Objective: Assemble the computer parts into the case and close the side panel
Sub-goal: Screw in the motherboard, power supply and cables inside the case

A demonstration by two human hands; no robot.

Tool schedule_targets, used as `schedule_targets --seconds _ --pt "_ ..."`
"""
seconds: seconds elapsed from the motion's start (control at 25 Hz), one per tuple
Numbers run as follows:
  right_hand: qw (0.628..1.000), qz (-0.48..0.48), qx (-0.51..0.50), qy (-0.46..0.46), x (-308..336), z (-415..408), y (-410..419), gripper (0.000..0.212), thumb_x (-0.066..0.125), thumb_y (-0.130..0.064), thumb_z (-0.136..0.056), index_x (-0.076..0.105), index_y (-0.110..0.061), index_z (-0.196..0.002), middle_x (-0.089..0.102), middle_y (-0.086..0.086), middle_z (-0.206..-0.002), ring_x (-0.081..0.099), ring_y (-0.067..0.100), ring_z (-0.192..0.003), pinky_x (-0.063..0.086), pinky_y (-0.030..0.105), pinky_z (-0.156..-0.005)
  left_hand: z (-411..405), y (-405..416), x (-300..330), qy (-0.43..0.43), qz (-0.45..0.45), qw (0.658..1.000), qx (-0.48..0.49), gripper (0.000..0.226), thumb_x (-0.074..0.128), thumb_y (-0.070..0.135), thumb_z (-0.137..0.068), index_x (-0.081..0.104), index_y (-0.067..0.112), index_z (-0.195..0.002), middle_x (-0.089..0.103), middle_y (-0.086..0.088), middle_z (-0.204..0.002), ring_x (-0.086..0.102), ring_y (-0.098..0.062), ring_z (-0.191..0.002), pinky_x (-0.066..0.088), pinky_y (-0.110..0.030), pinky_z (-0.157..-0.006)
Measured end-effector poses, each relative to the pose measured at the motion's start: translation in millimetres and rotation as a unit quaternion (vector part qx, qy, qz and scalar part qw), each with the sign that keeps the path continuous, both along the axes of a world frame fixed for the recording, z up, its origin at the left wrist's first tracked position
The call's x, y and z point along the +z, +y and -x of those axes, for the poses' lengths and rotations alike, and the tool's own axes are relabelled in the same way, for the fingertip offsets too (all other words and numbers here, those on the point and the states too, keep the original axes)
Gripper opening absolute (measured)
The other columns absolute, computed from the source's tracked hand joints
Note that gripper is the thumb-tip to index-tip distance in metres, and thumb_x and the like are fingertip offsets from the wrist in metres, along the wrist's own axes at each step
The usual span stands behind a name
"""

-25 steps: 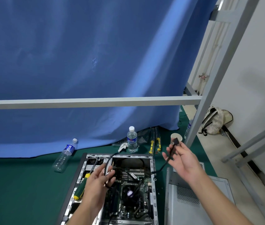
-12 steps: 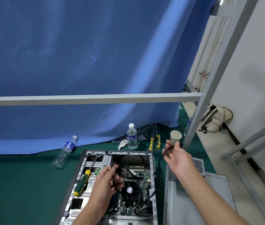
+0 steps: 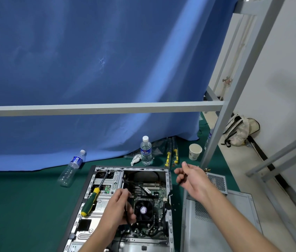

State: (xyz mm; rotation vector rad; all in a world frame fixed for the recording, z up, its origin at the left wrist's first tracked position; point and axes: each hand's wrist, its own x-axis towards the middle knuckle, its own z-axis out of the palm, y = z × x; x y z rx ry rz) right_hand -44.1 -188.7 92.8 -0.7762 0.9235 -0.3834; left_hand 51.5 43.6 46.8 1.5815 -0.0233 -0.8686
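- Lower centre of frame: the open computer case (image 3: 169, 179) lies flat on the green floor, long axis running up the frame.
- The left hand (image 3: 120, 209) pinches a black cable (image 3: 126, 209) just left of the CPU fan (image 3: 143, 209); it is the nearer hand.
- The right hand (image 3: 191, 180) hovers right of the case, fingers loosely curled; any hold is unclear.
- Compared with a second ago, the right hand is lower and the connector it held is out of view.

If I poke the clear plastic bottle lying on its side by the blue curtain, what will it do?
The clear plastic bottle with the blue label would probably roll, since it lies on its round side on the green mat. It looks nearly empty, so it is likely light and would skid easily. Its thin walls might dent under a hard poke.
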Motion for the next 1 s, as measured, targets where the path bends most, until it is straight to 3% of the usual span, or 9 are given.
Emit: schedule_targets --seconds 0.12,0.24,0.52,0.68,0.76,0.84,1.0 --pt "0.999 0.018 0.031 0.017 -5 6 -3 0.008 0.051 -0.009 -0.101 0.057 -0.006 -0.105 0.060 0.010 -0.079 0.039 0.011 -0.055 0.043 0.021 -0.045 0 4 -8 -0.077 -0.067 0.994 -0.048 0.013 0.050 0.012 -0.102 0.060 0.009 -0.095 0.064 -0.004 -0.072 0.067 -0.024 -0.073 0.055 -0.039 -0.069" --pt "1.000 -0.011 -0.008 0.022 -14 10 -7 0.019 0.057 -0.007 -0.097 0.063 -0.001 -0.114 0.059 0.008 -0.085 0.038 0.009 -0.055 0.042 0.018 -0.043 -6 9 -15 -0.091 -0.113 0.984 -0.099 0.022 0.045 -0.004 -0.099 0.054 0.015 -0.105 0.063 -0.008 -0.082 0.070 -0.020 -0.071 0.052 -0.040 -0.072" --pt "0.998 -0.044 -0.038 0.029 -31 8 -3 0.025 0.055 -0.001 -0.097 0.061 0.004 -0.120 0.058 0.009 -0.086 0.038 0.009 -0.056 0.043 0.017 -0.044 -20 14 -25 -0.108 -0.208 0.957 -0.170 0.024 0.034 0.002 -0.098 0.045 0.018 -0.113 0.058 -0.010 -0.082 0.067 -0.020 -0.064 0.054 -0.034 -0.057" --pt "0.999 -0.008 -0.001 0.054 -46 -5 10 0.027 0.053 0.006 -0.096 0.060 0.001 -0.122 0.059 0.011 -0.088 0.045 0.011 -0.059 0.047 0.025 -0.054 -24 4 -37 -0.202 -0.286 0.907 -0.235 0.015 0.035 0.023 -0.103 0.048 0.014 -0.106 0.060 -0.004 -0.075 0.063 -0.019 -0.058 0.047 -0.030 -0.057" --pt "0.996 0.026 0.025 0.080 -58 -14 19 0.033 0.054 0.006 -0.095 0.057 -0.001 -0.128 0.061 0.014 -0.093 0.047 0.012 -0.061 0.049 0.025 -0.056 -27 1 -46 -0.241 -0.327 0.869 -0.281 0.021 0.038 0.029 -0.105 0.050 0.012 -0.104 0.064 -0.006 -0.085 0.066 -0.024 -0.078 0.050 -0.033 -0.070" --pt "0.989 0.078 0.053 0.113 -72 -24 28 0.038 0.054 0.004 -0.096 0.053 -0.002 -0.134 0.062 0.013 -0.094 0.050 0.012 -0.065 0.049 0.024 -0.059 -32 -1 -55 -0.250 -0.363 0.834 -0.331 0.021 0.040 0.026 -0.104 0.052 0.009 -0.108 0.068 -0.012 -0.102 0.066 -0.029 -0.094 0.050 -0.035 -0.079" --pt "0.955 0.195 0.116 0.189 -96 -40 35 0.035 0.048 -0.004 -0.100 0.057 -0.012 -0.134 0.065 0.004 -0.091 0.053 0.011 -0.069 0.046 0.020 -0.061 -41 -7 -75 -0.217 -0.397 0.801 -0.393 0.024 0.047 0.012 -0.098 0.048 0.005 -0.121 0.067 -0.014 -0.112 0.065 -0.029 -0.102 0.052 -0.036 -0.085"
